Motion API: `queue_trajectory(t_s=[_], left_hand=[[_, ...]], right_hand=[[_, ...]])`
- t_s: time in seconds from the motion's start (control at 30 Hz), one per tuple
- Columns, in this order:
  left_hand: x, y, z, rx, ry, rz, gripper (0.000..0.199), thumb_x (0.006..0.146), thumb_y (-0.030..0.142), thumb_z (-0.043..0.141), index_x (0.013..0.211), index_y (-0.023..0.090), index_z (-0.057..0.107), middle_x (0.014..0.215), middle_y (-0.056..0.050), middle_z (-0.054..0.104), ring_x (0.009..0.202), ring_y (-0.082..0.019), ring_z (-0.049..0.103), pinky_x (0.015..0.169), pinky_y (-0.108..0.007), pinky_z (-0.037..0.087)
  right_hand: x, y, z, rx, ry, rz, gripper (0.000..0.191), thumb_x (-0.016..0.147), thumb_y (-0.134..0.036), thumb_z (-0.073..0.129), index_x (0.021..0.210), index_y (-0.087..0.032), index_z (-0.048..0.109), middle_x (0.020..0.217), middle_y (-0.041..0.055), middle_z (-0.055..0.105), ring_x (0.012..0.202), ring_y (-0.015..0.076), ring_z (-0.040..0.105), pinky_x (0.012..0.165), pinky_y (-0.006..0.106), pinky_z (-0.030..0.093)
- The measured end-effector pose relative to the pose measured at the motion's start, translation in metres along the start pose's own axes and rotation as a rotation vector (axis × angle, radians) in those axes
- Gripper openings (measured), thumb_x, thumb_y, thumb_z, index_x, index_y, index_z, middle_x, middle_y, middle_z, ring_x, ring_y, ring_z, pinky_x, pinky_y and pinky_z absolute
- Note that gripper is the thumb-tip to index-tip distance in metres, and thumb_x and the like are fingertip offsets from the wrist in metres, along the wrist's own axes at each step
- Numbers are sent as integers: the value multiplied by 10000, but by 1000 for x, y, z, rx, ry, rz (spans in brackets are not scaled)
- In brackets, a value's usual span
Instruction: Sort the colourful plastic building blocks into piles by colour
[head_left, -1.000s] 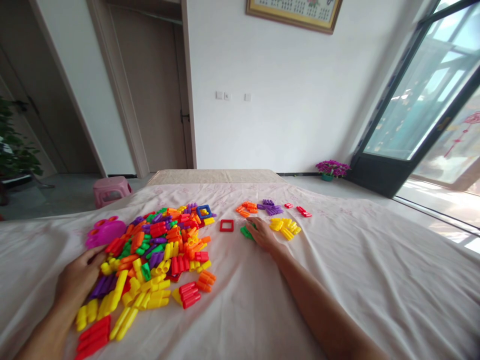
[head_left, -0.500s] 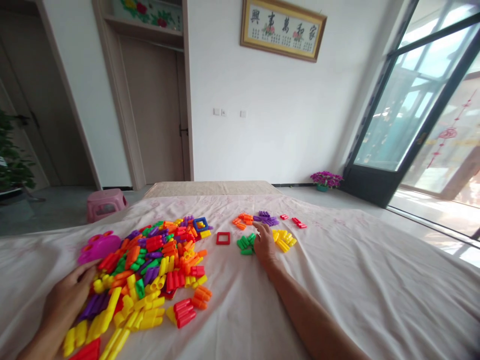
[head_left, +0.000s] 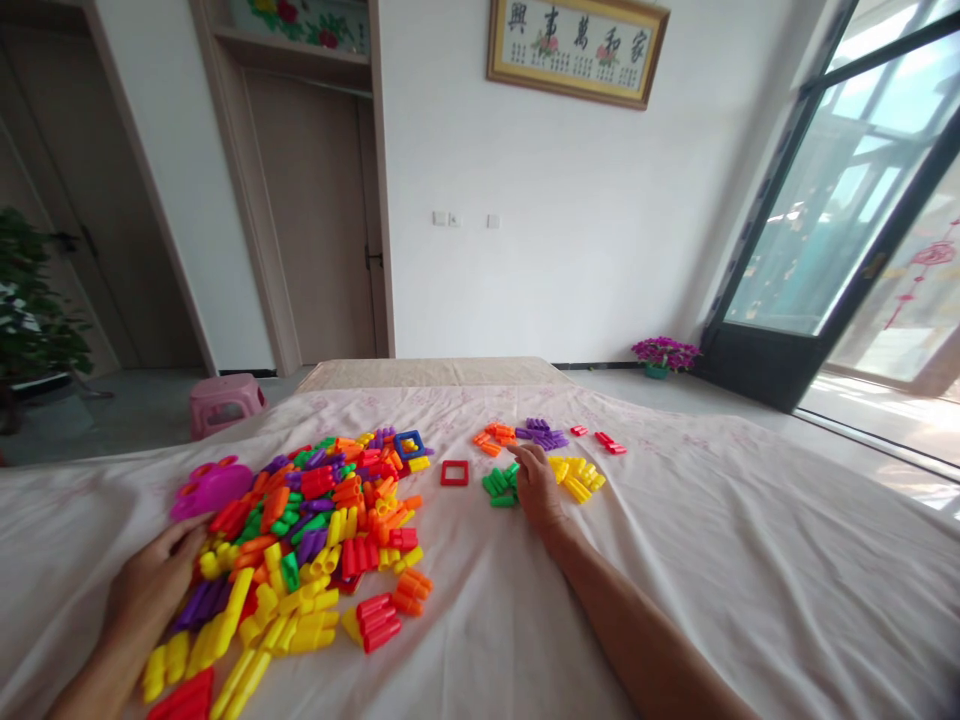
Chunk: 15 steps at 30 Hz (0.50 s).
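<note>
My left hand (head_left: pixel 154 585) rests at the left edge of a large heap of coloured plastic tube blocks (head_left: pixel 311 530), its fingers stretched out and touching the blocks there. Farther right, my right hand (head_left: pixel 538 490) lies low over the cloth, with a finger extended and no block visible in it. It is between a small green block group (head_left: pixel 501 484) and a yellow block group (head_left: pixel 579 477). Just beyond its fingertips are an orange block group (head_left: pixel 495 438) and a purple block group (head_left: pixel 545 434). A few red blocks (head_left: pixel 611 443) lie to the right of these.
A red square frame (head_left: pixel 454 473) lies between heap and groups. A blue square frame (head_left: pixel 409 445) sits on the heap's far edge, and a magenta plastic piece (head_left: pixel 213 488) on its left. A wrinkled pale cloth (head_left: pixel 720 560) covers the table. A pink stool (head_left: pixel 227 405) stands behind.
The whole view has shifted a little, moving everything slightly right in the picture. Both hands keep nearly the same places relative to the blocks.
</note>
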<state>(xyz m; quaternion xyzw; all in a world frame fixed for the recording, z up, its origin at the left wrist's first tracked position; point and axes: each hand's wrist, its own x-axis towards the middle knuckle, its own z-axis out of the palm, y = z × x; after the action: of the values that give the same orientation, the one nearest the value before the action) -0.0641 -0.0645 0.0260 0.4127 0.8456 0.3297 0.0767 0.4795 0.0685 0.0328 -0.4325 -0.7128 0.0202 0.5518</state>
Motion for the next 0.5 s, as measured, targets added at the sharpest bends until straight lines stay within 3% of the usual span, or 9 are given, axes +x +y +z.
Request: queue_trajectory(t_s=[0.17,0.33,0.5], left_hand=[[0,-1,1,-25,-7,-20,559,851,571,435,1213,219,675,946,-81,749,835,-274,678,713,-308,493],[-4,3,-1,-24,-7,-7,540,848,565,445,1187,221,686,953,-87,745,853,-274,675,710,-307,489],[-9,7,-4,-6,-21,-3,547,856,581,427,1181,225,686,947,-87,747,834,-264,675,683,-295,482]], right_hand=[[1,-12,-5,-24,-83,-46,433,855,-91,368,1124,-200,689,1083,102,626,1013,216,581,912,403,498],[3,-46,-7,-191,-269,-169,381,903,-112,425,1182,-211,666,1157,97,655,1083,232,550,949,394,440],[10,-83,19,-321,-549,-211,322,920,-164,498,1190,-246,654,1144,61,678,1078,217,535,950,353,394]])
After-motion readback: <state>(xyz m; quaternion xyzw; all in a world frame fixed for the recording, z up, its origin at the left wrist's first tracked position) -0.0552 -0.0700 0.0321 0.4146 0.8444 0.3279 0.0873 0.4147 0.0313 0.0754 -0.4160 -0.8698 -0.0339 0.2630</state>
